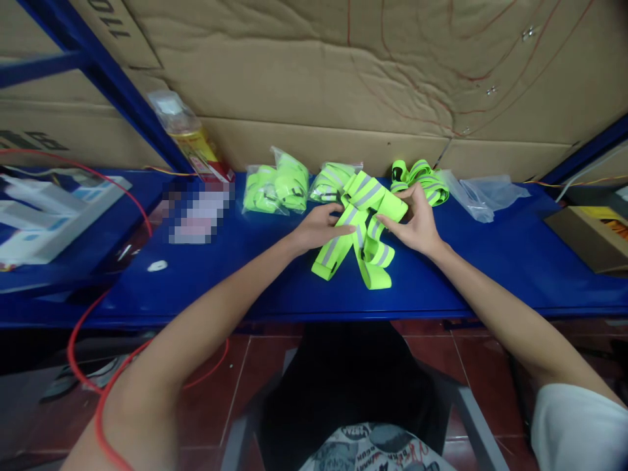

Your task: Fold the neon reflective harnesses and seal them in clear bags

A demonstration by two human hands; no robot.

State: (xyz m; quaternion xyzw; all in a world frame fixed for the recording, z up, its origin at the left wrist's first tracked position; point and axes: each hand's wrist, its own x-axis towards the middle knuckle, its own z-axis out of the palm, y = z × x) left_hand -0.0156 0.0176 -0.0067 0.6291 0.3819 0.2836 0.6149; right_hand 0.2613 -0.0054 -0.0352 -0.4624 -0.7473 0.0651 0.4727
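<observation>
A neon-yellow reflective strap [363, 229] with grey stripes lies bunched on the blue table [235, 275]. My left hand [321, 226] grips its left side, fingers closed on the band. Closing on the strap's upper right part is my right hand [417, 222], its thumb and fingers pinching the fabric. Loose ends of the strap hang down toward the table's front edge. Behind my hands lie two bagged straps [277, 190] [331, 182] and an unbagged rolled strap [422, 178].
An empty clear plastic bag [483, 196] lies at the back right. A bagged yellow-and-red item [193, 137] leans on the blue frame. White boxes [44, 216] sit left, a cardboard box [589, 239] right. Cardboard wall behind; a red cable [81, 327] loops down left.
</observation>
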